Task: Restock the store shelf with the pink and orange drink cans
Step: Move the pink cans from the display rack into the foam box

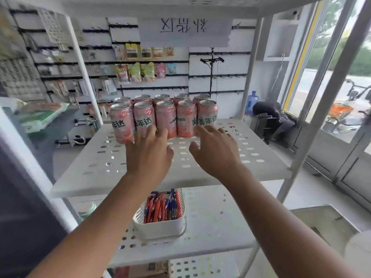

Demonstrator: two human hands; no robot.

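We see ten pink Mirinda cans (166,119) upright in two rows of five at the back of the white perforated shelf (251,153). The left hand (149,151) lies flat with its fingers spread, tips against the lower fronts of two front cans. The right hand (215,149) is also spread and holds nothing, tips just beside the rightmost front can; we cannot tell contact. A white basket (160,227) of red and blue pens (162,207) sits on the lower shelf (216,227).
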